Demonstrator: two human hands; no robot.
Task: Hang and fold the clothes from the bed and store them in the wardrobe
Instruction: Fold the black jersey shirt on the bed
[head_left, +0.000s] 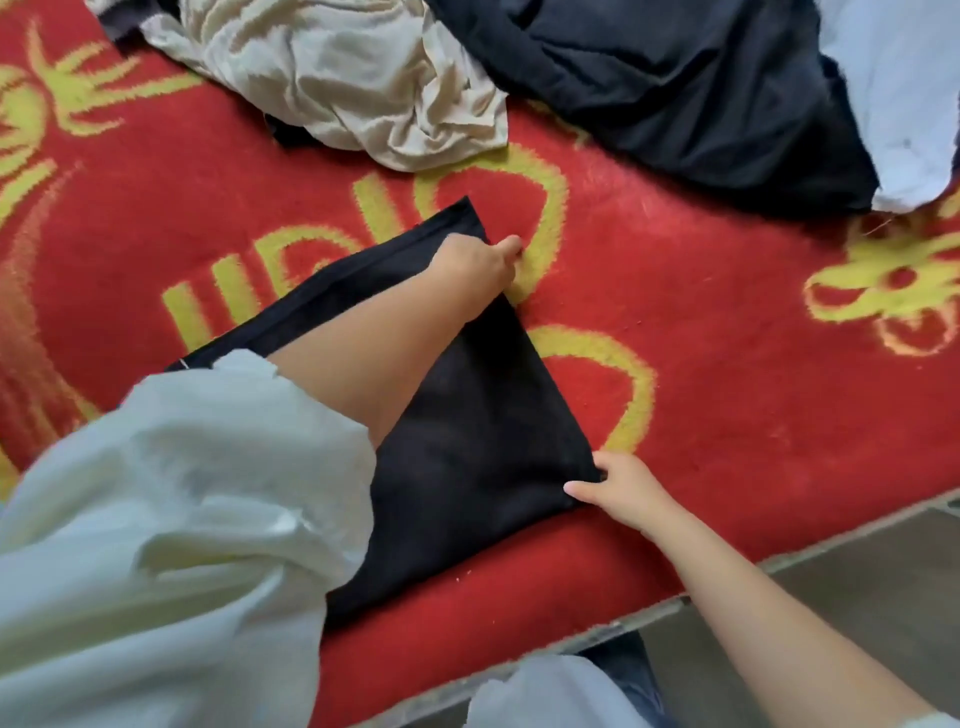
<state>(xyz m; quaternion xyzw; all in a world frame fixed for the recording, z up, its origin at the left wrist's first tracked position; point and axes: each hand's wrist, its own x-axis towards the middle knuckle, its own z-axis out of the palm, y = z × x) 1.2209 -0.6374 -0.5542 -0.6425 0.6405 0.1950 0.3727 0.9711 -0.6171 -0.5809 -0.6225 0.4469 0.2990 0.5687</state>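
A black garment lies folded flat on the red bed cover, near the bed's front edge. My left hand reaches across it and grips its far right edge, fingers curled around the fabric. My right hand pinches the garment's near right corner, thumb on top. My left forearm and pale sleeve hide part of the garment's left side.
At the back of the bed lie a crumpled cream garment, a dark navy garment and a light blue one. The bed's front edge runs diagonally at lower right, with grey floor beyond.
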